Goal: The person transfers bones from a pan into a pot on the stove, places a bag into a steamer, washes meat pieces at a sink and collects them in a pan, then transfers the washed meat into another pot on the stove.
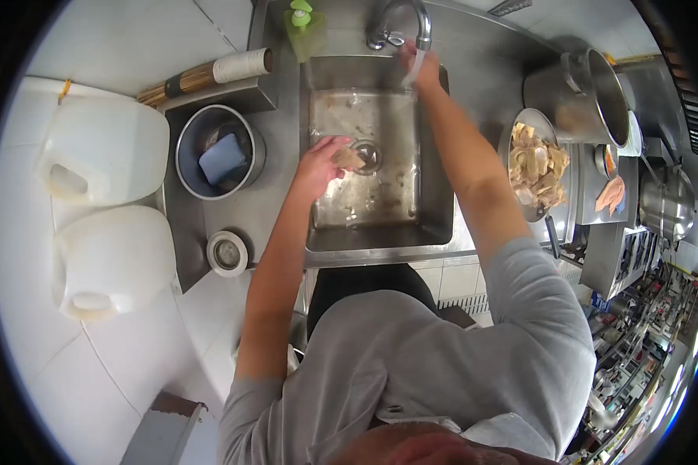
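My left hand (320, 169) is over the steel sink (341, 237), with its fingers closed around a small tan piece (348, 159) whose kind I cannot make out. Just beneath that hand is the round drain (368, 156). At the back of the sink, my right hand (425, 70) reaches up to the tap (423, 27), its fingertips close to the lever (395, 38). A whitish streak like running water crosses this hand below the spout. The spout and the streak partly hide the fingers, so their grip is unclear.
Left of the sink stand a round pot (250, 174) holding a blue sponge (223, 158), a small white-rimmed dish (227, 254) and white jugs (116, 256). A green-topped soap bottle (304, 31) is behind. To the right are a pan of tan pieces (537, 164) and a large stockpot (566, 93).
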Motion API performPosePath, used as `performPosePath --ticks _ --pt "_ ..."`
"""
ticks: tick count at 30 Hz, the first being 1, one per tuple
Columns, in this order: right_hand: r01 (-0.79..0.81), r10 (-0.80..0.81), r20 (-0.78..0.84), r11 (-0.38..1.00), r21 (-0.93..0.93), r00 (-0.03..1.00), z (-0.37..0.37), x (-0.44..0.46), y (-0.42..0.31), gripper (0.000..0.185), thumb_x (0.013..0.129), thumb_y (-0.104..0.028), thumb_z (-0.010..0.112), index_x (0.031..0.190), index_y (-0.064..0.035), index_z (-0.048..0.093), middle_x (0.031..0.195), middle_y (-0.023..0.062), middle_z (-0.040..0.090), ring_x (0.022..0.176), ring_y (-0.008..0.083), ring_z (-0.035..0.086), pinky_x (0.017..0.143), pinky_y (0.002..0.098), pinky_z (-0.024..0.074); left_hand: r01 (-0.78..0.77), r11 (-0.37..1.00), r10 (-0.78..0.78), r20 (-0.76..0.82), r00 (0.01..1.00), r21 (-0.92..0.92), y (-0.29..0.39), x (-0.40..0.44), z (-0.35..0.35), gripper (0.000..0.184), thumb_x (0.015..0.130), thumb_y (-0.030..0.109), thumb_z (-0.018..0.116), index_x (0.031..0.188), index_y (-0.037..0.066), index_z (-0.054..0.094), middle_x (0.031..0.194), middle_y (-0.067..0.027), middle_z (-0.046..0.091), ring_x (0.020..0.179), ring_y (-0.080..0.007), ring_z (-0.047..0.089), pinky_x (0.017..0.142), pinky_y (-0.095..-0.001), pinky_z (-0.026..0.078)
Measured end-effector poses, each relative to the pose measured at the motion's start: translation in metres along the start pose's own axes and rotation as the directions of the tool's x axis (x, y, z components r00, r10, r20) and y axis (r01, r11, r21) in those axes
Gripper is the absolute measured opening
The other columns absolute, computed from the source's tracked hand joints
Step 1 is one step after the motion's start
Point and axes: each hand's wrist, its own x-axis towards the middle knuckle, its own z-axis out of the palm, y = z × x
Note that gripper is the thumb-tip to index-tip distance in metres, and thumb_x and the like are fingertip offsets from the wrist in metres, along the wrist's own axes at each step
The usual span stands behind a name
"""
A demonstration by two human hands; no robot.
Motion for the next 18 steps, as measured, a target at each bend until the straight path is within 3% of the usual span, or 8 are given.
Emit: performPosePath --ticks 1,4,7,9,11,13,15,18 --pt "-0.067 0.042 0.153 0.985 0.158 0.987 -0.007 -0.010 -0.016 0.007 0.088 -0.006 0.070 0.095 -0.0054 0.071 0.076 0.0053 0.067 0.065 0.0134 0.061 0.057 0.0306 0.0501 0.037 0.999 -0.037 0.019 0.999 -0.007 -0.003 0.018 -0.001 0.028 0.101 0.026 0.056 0.122 0.008 0.061 0.110 -0.0127 0.069 0.083 -0.0212 0.067 0.066 -0.0311 0.049" --pt "-0.279 0.249 0.155 0.933 0.227 0.956 0.003 -0.008 -0.044 0.035 0.093 -0.019 0.068 0.119 0.0030 0.062 0.088 0.0064 0.066 0.072 0.0148 0.064 0.057 0.0276 0.0518 0.158 0.987 -0.156 0.080 0.984 -0.017 -0.016 0.062 0.014 0.029 0.101 0.024 0.055 0.124 0.007 0.060 0.116 -0.0157 0.069 0.092 -0.0273 0.069 0.074 -0.0369 0.053" --pt "-0.336 0.314 0.125 0.911 0.241 0.941 0.016 0.024 -0.033 0.035 0.090 -0.016 0.068 0.119 0.0021 0.062 0.089 0.0085 0.066 0.072 0.0177 0.066 0.056 0.0314 0.0542 0.212 0.974 -0.208 0.059 0.976 -0.075 -0.013 0.081 0.039 0.032 0.100 0.023 0.054 0.125 0.002 0.057 0.119 -0.0230 0.066 0.111 -0.0417 0.065 0.095 -0.0542 0.053" --pt "-0.214 0.164 0.173 0.921 0.327 0.971 0.011 0.036 -0.010 0.031 0.088 -0.015 0.069 0.114 0.0010 0.065 0.085 0.0082 0.066 0.072 0.0180 0.066 0.059 0.0332 0.0546 0.199 0.972 -0.180 0.148 0.973 -0.124 -0.021 0.100 0.039 0.034 0.100 0.022 0.054 0.125 -0.001 0.056 0.119 -0.0255 0.065 0.112 -0.0434 0.064 0.098 -0.0568 0.051" --pt "-0.004 -0.011 0.130 0.993 0.116 0.991 -0.002 0.029 0.005 0.028 0.086 -0.013 0.069 0.111 -0.0002 0.068 0.082 0.0078 0.067 0.073 0.0174 0.067 0.063 0.0341 0.0546 0.224 0.958 -0.191 0.183 0.964 -0.180 -0.024 0.117 0.042 0.036 0.101 0.022 0.052 0.123 -0.006 0.055 0.118 -0.0279 0.064 0.112 -0.0443 0.063 0.100 -0.0586 0.049" --pt "0.269 -0.244 0.114 0.871 -0.411 0.963 -0.014 -0.017 -0.021 0.025 0.085 -0.011 0.068 0.108 -0.0014 0.070 0.081 0.0073 0.069 0.075 0.0160 0.067 0.069 0.0341 0.0545 0.242 0.948 -0.198 0.209 0.958 -0.208 -0.030 0.134 0.045 0.036 0.101 0.021 0.052 0.123 -0.007 0.055 0.117 -0.0278 0.064 0.112 -0.0441 0.063 0.100 -0.0586 0.049" --pt "0.184 -0.177 0.061 0.854 -0.487 0.982 -0.021 -0.068 -0.050 0.025 0.083 -0.005 0.065 0.106 -0.0019 0.072 0.084 0.0053 0.072 0.076 0.0127 0.066 0.072 0.0316 0.0528 0.261 0.949 -0.231 0.175 0.957 -0.176 -0.032 0.143 0.057 0.034 0.100 0.020 0.051 0.124 -0.004 0.056 0.117 -0.0252 0.065 0.115 -0.0421 0.062 0.102 -0.0588 0.048" --pt "-0.112 0.218 0.367 0.951 -0.289 0.904 -0.041 -0.096 -0.046 0.015 0.084 -0.005 0.068 0.097 0.0014 0.073 0.088 0.0078 0.073 0.077 0.0156 0.068 0.071 0.0323 0.0550 0.274 0.927 -0.223 0.211 0.952 -0.256 -0.038 0.156 0.058 0.030 0.102 0.017 0.047 0.123 -0.002 0.056 0.121 -0.0176 0.062 0.117 -0.0391 0.060 0.097 -0.0586 0.051"
